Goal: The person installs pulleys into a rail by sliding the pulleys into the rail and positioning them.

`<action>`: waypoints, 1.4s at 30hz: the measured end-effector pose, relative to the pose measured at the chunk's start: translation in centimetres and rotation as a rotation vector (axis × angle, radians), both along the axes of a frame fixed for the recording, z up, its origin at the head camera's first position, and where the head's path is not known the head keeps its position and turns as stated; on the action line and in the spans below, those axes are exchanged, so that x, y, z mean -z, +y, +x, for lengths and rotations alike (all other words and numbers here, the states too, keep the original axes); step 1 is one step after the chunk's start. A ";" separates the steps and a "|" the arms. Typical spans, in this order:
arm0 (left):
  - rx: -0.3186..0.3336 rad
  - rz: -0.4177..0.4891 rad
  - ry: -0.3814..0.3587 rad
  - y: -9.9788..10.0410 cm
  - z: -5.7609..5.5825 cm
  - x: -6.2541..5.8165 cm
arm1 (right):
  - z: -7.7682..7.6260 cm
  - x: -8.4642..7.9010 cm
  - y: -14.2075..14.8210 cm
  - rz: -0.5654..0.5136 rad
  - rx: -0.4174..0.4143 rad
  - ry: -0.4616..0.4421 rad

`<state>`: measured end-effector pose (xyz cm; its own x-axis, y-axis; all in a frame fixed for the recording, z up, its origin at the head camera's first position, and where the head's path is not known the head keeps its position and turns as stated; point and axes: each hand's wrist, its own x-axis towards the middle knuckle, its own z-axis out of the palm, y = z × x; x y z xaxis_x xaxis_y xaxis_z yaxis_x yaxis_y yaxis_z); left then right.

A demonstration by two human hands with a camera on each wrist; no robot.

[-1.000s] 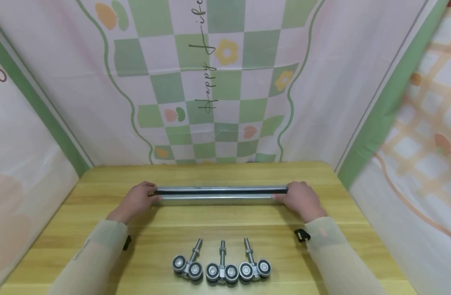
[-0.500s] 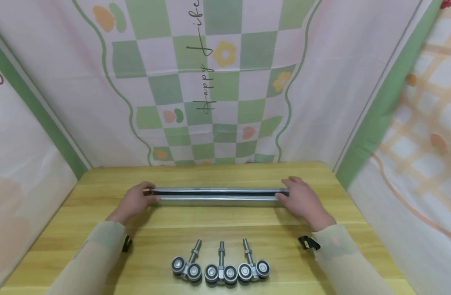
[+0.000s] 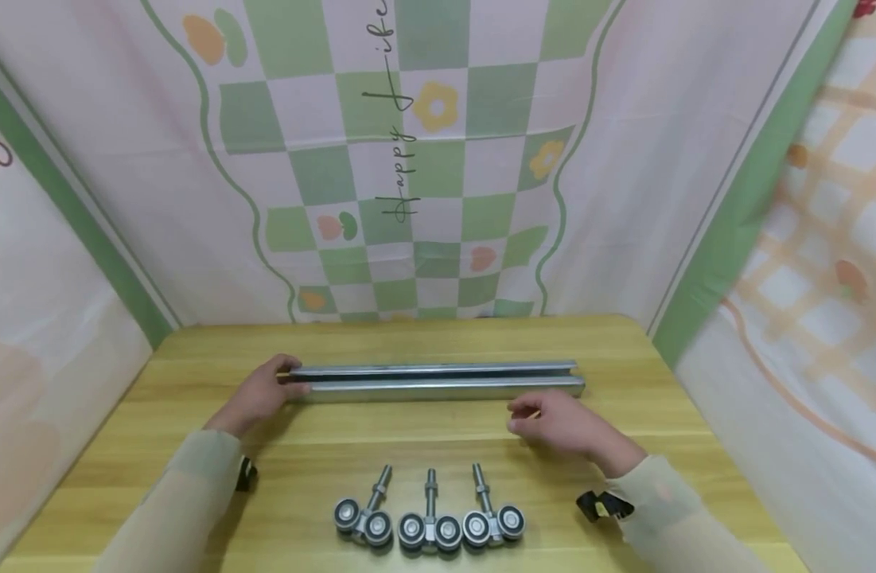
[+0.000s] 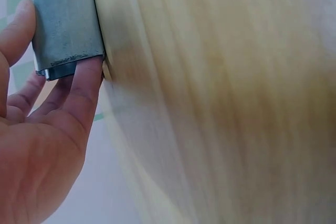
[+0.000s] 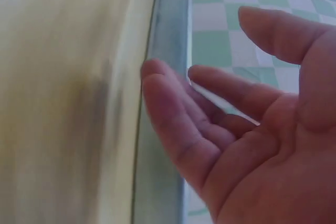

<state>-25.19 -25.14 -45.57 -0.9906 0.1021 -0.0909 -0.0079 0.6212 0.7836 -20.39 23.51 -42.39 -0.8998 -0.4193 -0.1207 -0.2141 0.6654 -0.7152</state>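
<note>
Silvery metal channel rail (image 3: pixel 438 391) is laid crosswise on the wood-grain table (image 3: pixel 438 434), toward the far edge, dark slot seen along its length. Its left end is held by the left hand (image 3: pixel 257 398): thumb set on the near rim, fingers curled about the end; one finger is seen at the hollow end from the left wrist. Grip force cannot be told. Right hand (image 3: pixel 562 422) is released, fingers loosely bent, placed just in front of the rail's right part; the rail is overlapped by its fingers in the right wrist view.

Nearer the person, three bolt-and-wheel rollers (image 3: pixel 430 527) are lined up side by side, bolts pointed toward the rail; the middle bolt is straight, the outer two are slanted inward. Dark wheels with metal hubs are shown.

Both forearms are covered by pale sleeves (image 3: pixel 187 481); a black strap piece (image 3: pixel 605 505) is seen by the right wrist. Behind the table, a green-and-white checked curtain (image 3: pixel 438 171) is hung, printed "Happy Life" sideways, with flowers and hearts.
</note>
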 end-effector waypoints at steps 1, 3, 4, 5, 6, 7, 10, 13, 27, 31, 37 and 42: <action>0.001 0.009 0.001 0.0 0.0 0.0 | 0.0 0.2 -0.1 -0.027 0.001 -0.047; 0.001 0.023 0.000 -0.1 0.1 0.0 | 0.1 0.6 -0.3 -0.089 -0.008 -0.129; 0.000 0.027 -0.003 -0.2 0.1 0.0 | 0.1 0.7 -0.3 -0.119 -0.013 -0.166; -0.001 0.030 -0.009 -0.2 0.2 0.0 | 0.1 0.9 -0.4 -0.151 -0.015 -0.200; -0.006 0.032 -0.016 -0.3 0.2 0.0 | 0.1 1.0 -0.4 -0.175 -0.017 -0.223; -0.009 0.027 -0.021 -0.3 0.2 0.1 | 0.1 1.2 -0.4 -0.190 -0.018 -0.234; -0.014 0.017 -0.035 -0.4 0.1 0.1 | 0.2 1.3 -0.4 -0.238 -0.006 -0.270; -0.014 0.016 -0.033 -0.4 -0.1 0.1 | 0.3 1.4 -0.5 -0.285 0.013 -0.316; -0.004 0.012 -0.031 -0.3 -0.4 0.4 | 1.5 2.1 -1.5 -0.570 0.086 -0.622; -0.005 0.001 -0.026 -0.4 -0.5 0.4 | 1.8 2.3 -2.0 -0.599 0.095 -0.653; -0.001 0.007 -0.027 -0.3 -0.4 0.4 | 2.2 2.2 -2.5 -0.608 0.102 -0.670; -0.004 0.011 -0.030 -0.1 -0.2 0.3 | 2.5 2.2 -2.7 -0.613 0.091 -0.677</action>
<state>-25.41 -25.28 -45.87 -0.9878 0.0994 -0.1197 -0.0341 0.6121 0.7900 -17.92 20.77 -44.62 -0.7504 -0.5153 -0.4140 0.4142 0.1217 -0.9020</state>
